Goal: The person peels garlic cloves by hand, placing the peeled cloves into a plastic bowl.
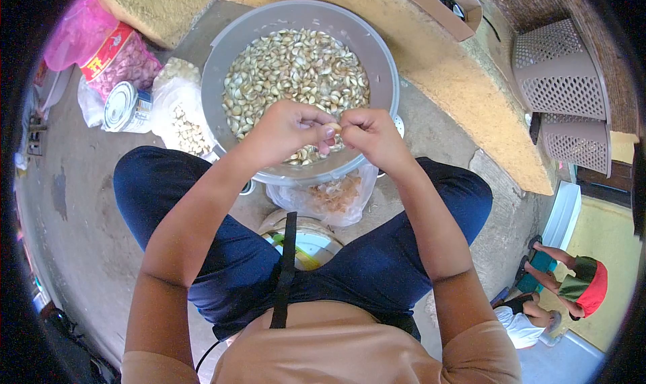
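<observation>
Over the near side of a large grey basin (pixel 211 81), my left hand (pixel 286 132) pinches a garlic clove (pixel 334 127) between thumb and fingers. My right hand (pixel 371 135) is closed against the clove's other end, its thumb and curled index finger pressed together there. Many unpeeled garlic cloves (pixel 296 68) fill the basin below both hands. Just under the basin's near rim lies a clear plastic bag (pixel 356 206) with brownish papery skins (pixel 334 194) in it. Left of the basin, a white plastic bag (pixel 168 115) holds pale, peeled-looking cloves (pixel 190 132).
A pink mesh sack (pixel 128 64) of garlic and a tin can (pixel 124 108) stand at left. A low yellow wall (pixel 464 95) curves behind the basin, with a cardboard box (pixel 447 11) on it. Grey perforated crates (pixel 565 81) and two people (pixel 585 286) are at right.
</observation>
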`<state>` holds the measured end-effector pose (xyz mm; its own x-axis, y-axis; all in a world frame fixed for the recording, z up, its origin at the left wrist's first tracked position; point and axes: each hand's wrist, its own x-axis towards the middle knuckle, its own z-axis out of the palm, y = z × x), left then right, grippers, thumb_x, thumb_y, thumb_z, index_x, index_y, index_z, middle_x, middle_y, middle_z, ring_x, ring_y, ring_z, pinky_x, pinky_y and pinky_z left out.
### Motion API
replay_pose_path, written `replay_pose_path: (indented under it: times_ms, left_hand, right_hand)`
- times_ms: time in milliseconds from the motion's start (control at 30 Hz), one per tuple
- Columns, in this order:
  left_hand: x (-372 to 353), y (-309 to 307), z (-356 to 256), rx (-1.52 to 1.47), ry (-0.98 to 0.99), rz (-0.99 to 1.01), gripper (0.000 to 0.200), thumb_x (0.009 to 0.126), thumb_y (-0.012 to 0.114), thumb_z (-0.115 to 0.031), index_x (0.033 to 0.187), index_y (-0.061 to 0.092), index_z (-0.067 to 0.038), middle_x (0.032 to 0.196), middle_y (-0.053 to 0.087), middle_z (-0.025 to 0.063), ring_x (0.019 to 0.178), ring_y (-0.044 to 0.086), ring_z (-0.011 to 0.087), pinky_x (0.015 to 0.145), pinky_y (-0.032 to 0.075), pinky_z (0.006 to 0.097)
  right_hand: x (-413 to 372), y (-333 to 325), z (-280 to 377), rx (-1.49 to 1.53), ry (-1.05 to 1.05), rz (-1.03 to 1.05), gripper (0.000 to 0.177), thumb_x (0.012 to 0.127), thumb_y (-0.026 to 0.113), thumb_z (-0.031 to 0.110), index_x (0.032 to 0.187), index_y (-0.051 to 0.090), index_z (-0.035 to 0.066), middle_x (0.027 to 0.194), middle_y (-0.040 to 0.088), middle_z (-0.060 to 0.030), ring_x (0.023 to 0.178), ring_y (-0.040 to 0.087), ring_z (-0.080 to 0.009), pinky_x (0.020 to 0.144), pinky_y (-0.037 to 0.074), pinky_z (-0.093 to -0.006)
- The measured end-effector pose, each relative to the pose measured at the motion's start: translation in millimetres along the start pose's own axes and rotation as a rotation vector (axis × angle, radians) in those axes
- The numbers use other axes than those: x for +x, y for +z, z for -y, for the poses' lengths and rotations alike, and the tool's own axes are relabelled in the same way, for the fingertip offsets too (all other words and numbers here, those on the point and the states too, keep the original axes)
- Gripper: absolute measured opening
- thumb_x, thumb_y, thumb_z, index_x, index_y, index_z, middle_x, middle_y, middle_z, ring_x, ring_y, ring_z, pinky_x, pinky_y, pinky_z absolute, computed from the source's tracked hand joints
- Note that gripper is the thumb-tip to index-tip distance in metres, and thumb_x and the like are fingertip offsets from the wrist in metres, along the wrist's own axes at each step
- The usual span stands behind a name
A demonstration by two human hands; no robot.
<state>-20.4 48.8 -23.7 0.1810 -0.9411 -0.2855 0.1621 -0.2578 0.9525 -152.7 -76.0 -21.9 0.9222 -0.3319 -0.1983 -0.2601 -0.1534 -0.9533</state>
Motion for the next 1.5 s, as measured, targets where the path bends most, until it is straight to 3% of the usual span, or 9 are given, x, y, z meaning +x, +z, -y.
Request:
replay_pose_path:
  times_ms: [133,233,333,667,867,967,1067,1133,1500]
  left_hand:
    - [1,-5,1,-0.139,-0.013,0.049,0.022,0.078,0.059,-0.010,0.093,0.058,0.006,0.077,0.062,0.0117,0.068,0.060,0.0140,0.064,0.049,0.0244]
    - [3,-3,4,-0.179,-0.011,0.012,0.024,0.079,0.059,-0.012,0.096,0.057,0.004,0.077,0.061,0.0100,0.066,0.059,0.0134,0.064,0.048,0.0236]
    - [6,-1,3,-0.204,-0.031,-0.049,0.026,0.078,0.060,-0.013,0.098,0.056,0.003,0.079,0.060,0.0085,0.066,0.057,0.0123,0.064,0.048,0.0235]
    - [12,-9,13,-0.610,-0.096,0.137,0.027,0.076,0.062,-0.013,0.098,0.055,0.001,0.078,0.057,0.0064,0.066,0.055,0.0108,0.069,0.050,0.0266]
    - [17,-14,12,-0.657,-0.153,0.174,0.036,0.078,0.059,-0.014,0.109,0.048,-0.001,0.085,0.054,0.0066,0.074,0.055,0.0118,0.068,0.051,0.0284]
    - [15,-10,3,-0.649,-0.161,0.125,0.039,0.079,0.058,-0.016,0.112,0.045,0.000,0.090,0.054,0.0071,0.078,0.055,0.0127,0.067,0.051,0.0281]
    - [13,-2,1,-0.327,-0.076,0.056,0.037,0.081,0.056,-0.016,0.112,0.046,-0.001,0.089,0.054,0.0070,0.078,0.055,0.0132,0.067,0.051,0.0278]
    - [16,-3,7,-0.305,-0.056,0.070,0.036,0.081,0.056,-0.015,0.113,0.046,-0.001,0.090,0.055,0.0072,0.077,0.055,0.0131,0.067,0.051,0.0278]
    - [15,-8,6,-0.058,-0.011,0.053,0.029,0.084,0.052,-0.016,0.108,0.054,-0.001,0.086,0.060,0.0091,0.075,0.057,0.0127,0.069,0.049,0.0251]
  right_hand:
    - [3,0,-5,0.361,0.097,0.036,0.012,0.071,0.048,0.007,0.061,0.051,0.002,0.055,0.049,0.0005,0.052,0.044,-0.0068,0.048,0.033,-0.0212]
    - [4,0,-1,0.363,0.130,0.004,0.011,0.072,0.048,0.007,0.063,0.052,0.001,0.056,0.051,-0.0002,0.053,0.046,-0.0068,0.049,0.035,-0.0209]
    - [3,4,-8,0.035,-0.029,-0.102,0.017,0.074,0.051,0.013,0.064,0.056,0.000,0.052,0.048,0.0002,0.050,0.041,-0.0050,0.045,0.033,-0.0225]
    - [3,5,-6,0.010,-0.022,-0.171,0.014,0.073,0.051,0.011,0.063,0.054,0.001,0.053,0.047,0.0000,0.051,0.042,-0.0056,0.046,0.034,-0.0226]
    - [0,1,2,0.004,0.033,-0.203,0.013,0.072,0.049,0.008,0.061,0.052,0.002,0.056,0.049,0.0009,0.054,0.044,-0.0056,0.050,0.034,-0.0208]
    - [-1,1,4,-0.114,0.018,-0.242,0.013,0.072,0.051,0.011,0.063,0.054,0.002,0.054,0.049,-0.0012,0.051,0.044,-0.0067,0.048,0.034,-0.0227]
    - [-1,1,2,-0.174,-0.027,-0.243,0.017,0.072,0.053,0.016,0.068,0.058,0.001,0.051,0.050,-0.0066,0.047,0.045,-0.0096,0.045,0.036,-0.0260]
    - [-1,2,2,-0.184,-0.035,-0.223,0.017,0.072,0.053,0.017,0.070,0.059,0.002,0.051,0.050,-0.0072,0.047,0.045,-0.0098,0.045,0.037,-0.0261]
    - [1,-2,5,-0.021,0.056,-0.164,0.016,0.071,0.051,0.013,0.061,0.056,0.002,0.053,0.051,-0.0020,0.051,0.046,-0.0074,0.047,0.035,-0.0223]
